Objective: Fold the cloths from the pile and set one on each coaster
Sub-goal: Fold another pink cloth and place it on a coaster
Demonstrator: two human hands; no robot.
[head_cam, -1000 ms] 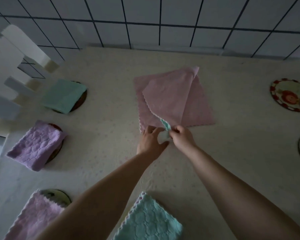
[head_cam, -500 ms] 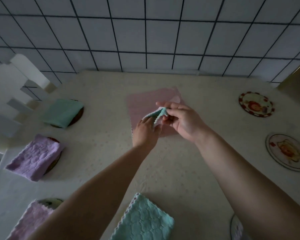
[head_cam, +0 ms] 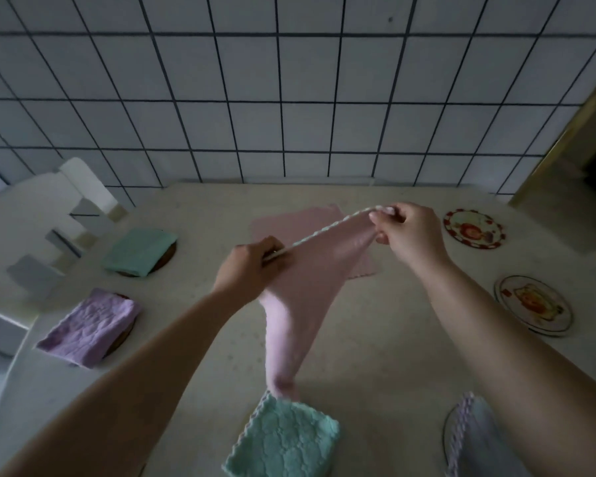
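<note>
Over the table (head_cam: pixel 375 339) by the tiled wall, my left hand (head_cam: pixel 246 270) and right hand (head_cam: pixel 406 232) pinch the pink cloth (head_cam: pixel 303 297) by its top edge, stretched taut so it hangs ready to fold.

1. Cream speckled table (head_cam: pixel 375 339), far edge against the tiled wall (head_cam: pixel 289 98).
2. Flat pink cloth (head_cam: pixel 289 220) lies mid-table.
3. Left of pink cloth: green folded cloth (head_cam: pixel 136 249) and purple folded cloth (head_cam: pixel 90 325), each on a dark coaster.
4. Right of it: two bare patterned coasters (head_cam: pixel 473 228) (head_cam: pixel 534 304).
5. Nearer than it: teal cloth (head_cam: pixel 286 438).

Bare cream worktop (head_cam: pixel 386 339) open between the arms, folded green and lilac cloths on round coasters (head_cam: pixel 136 251) along the left, two picture coasters (head_cam: pixel 473 228) uncovered on the right, white tiled wall (head_cam: pixel 289 98) closing the far edge
</note>
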